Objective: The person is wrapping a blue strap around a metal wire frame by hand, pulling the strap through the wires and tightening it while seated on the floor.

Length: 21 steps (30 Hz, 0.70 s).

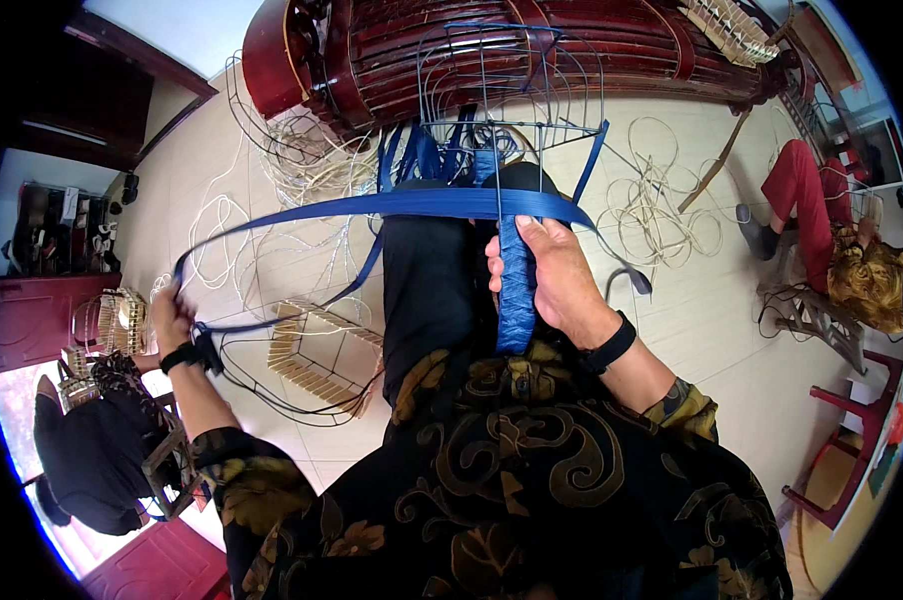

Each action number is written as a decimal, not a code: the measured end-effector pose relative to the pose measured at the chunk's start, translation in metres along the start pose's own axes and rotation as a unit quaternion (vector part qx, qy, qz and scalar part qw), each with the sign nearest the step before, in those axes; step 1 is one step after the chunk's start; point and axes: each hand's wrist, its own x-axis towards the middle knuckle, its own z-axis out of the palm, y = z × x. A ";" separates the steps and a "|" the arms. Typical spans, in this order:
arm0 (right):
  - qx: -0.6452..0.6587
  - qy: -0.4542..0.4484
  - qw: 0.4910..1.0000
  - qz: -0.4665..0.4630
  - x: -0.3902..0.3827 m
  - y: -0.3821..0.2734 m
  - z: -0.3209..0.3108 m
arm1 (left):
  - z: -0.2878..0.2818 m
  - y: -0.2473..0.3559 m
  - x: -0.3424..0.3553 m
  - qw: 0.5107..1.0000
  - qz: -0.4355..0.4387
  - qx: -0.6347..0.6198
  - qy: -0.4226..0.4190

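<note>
Holds blue strap (pixel 372 205) in left hand (pixel 175 322), fingers closed on it, well out to the left; runs strap as a flat band across blue-wrapped bar (pixel 517 285), curling down past it on the right. Grips bar with right hand (pixel 554 275), fingers curled round, thumb just beside the crossing. Note wire frame (pixel 482 125) at bar's far end, beyond the knees. On tiled floor (pixel 732 335): pale cord coils (pixel 662 225) at right.
</note>
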 end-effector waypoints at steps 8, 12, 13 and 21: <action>0.005 -0.010 1.000 0.012 0.002 0.006 0.004 | 0.046 -0.014 -0.016 0.927 0.291 0.217 0.094; -0.028 -0.011 0.999 0.018 0.003 0.008 0.011 | 0.203 -0.021 -0.142 0.840 0.325 0.140 -0.410; -0.034 -0.009 0.999 0.023 0.003 0.008 0.012 | 0.230 -0.023 -0.172 0.768 0.369 0.172 -0.495; -0.036 0.005 0.999 0.016 -0.005 0.003 0.014 | 0.277 -0.011 -0.233 0.668 0.333 0.227 -0.626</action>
